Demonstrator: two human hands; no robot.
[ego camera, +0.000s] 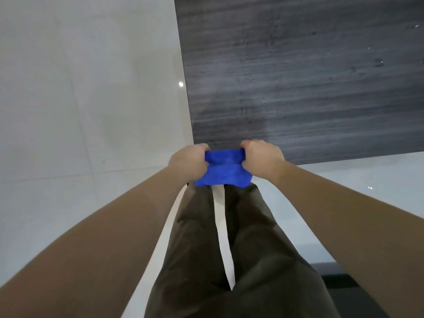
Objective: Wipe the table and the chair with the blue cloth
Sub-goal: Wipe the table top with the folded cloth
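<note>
A blue cloth point(223, 171) hangs stretched between both hands just in front of the near edge of the dark grey wood-grain table point(298, 76). My left hand point(189, 162) grips the cloth's left end with curled fingers. My right hand point(261, 157) grips its right end the same way. The cloth's lower part droops over my legs. The table top shows wet streaks and a few droplets at the far right. No chair is recognisable in this view.
A pale glossy tiled floor point(80, 99) lies left of and below the table. My legs in dark olive trousers point(229, 249) stand close to the table's near left corner. A dark object point(339, 285) shows at the bottom right.
</note>
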